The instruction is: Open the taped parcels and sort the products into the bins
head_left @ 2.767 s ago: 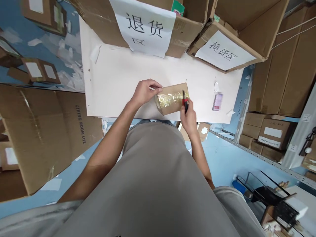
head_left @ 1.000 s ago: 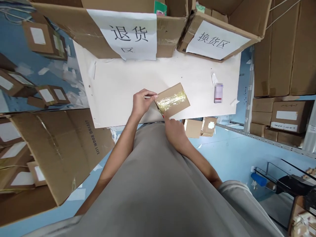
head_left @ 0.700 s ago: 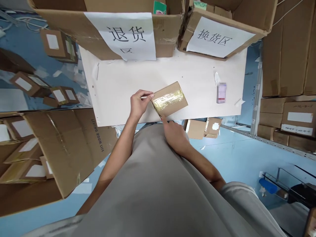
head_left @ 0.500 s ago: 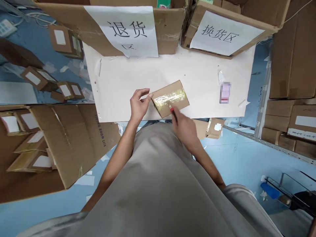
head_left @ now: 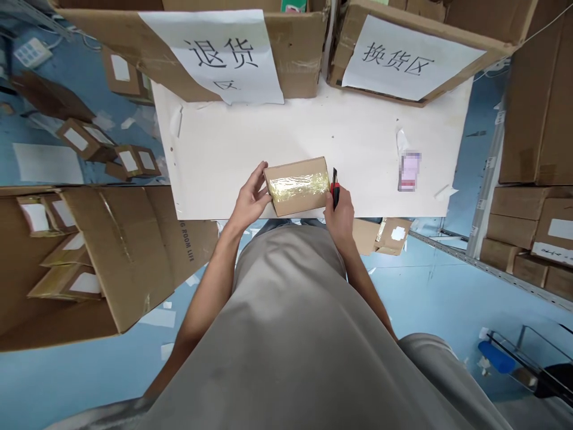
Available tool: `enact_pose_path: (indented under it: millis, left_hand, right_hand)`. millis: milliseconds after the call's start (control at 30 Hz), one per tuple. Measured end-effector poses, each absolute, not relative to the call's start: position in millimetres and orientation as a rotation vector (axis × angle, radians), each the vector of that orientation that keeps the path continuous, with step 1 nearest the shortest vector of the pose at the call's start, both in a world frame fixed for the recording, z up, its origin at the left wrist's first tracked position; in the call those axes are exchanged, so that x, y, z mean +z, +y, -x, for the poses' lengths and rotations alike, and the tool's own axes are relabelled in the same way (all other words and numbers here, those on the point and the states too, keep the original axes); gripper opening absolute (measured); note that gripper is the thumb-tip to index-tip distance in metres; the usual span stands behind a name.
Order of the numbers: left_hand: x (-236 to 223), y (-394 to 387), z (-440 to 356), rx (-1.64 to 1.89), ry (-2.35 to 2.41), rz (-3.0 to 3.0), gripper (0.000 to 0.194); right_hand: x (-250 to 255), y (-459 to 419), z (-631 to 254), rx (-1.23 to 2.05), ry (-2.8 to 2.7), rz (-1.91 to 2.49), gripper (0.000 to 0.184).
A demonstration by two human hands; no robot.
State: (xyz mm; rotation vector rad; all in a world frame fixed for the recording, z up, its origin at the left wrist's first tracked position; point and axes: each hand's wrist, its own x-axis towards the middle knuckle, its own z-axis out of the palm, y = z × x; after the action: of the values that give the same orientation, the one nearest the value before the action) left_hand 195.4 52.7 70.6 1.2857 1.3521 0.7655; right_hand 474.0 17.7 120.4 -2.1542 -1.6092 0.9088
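A small brown cardboard box with a wide strip of shiny yellowish tape along its top sits near the front edge of the white table. My left hand grips the box's left end, thumb at the front corner and fingers behind. At the right end is my right hand, closed around a red and black utility knife with its tip pointing away from me. The right thumb touches the box's right side.
Two large open cartons with paper signs, a left carton and a right carton, stand along the table's back. A pixelated pink item lies on the right. Below left is a big carton holding several labelled boxes; stacked boxes fill the right shelf.
The knife hand has moved off the box's taped top to its right end, the knife now pointing away. The box has turned to lie straighter, and the left hand holds more of its end.
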Motion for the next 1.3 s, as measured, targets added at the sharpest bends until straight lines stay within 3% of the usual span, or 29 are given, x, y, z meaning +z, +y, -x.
enact_pose_path:
  millis: [133, 300, 533, 1300]
  left_hand:
    - [74.6, 63.2, -220.7, 0.791, 1.500, -1.363, 0.089]
    - [69.8, 66.9, -241.0, 0.815, 1.559, -1.507, 0.092]
    - [57.5, 70.0, -237.5, 0.864, 1.553, -1.511, 0.094]
    - [46.2, 69.7, -239.2, 0.952, 1.465, -1.525, 0.091]
  right_hand:
    - [126.2, 6.6, -475.7, 0.990, -1.532, 2.150, 0.055]
    - [126.4, 0.1, -482.9, 1.025, -1.533, 2.121, 0.063]
    - [116.1, 8.0, -479.6, 1.024, -1.583, 1.983, 0.061]
    - [145.1, 21.4, -455.0, 0.965, -1.684, 2.331, 0.063]
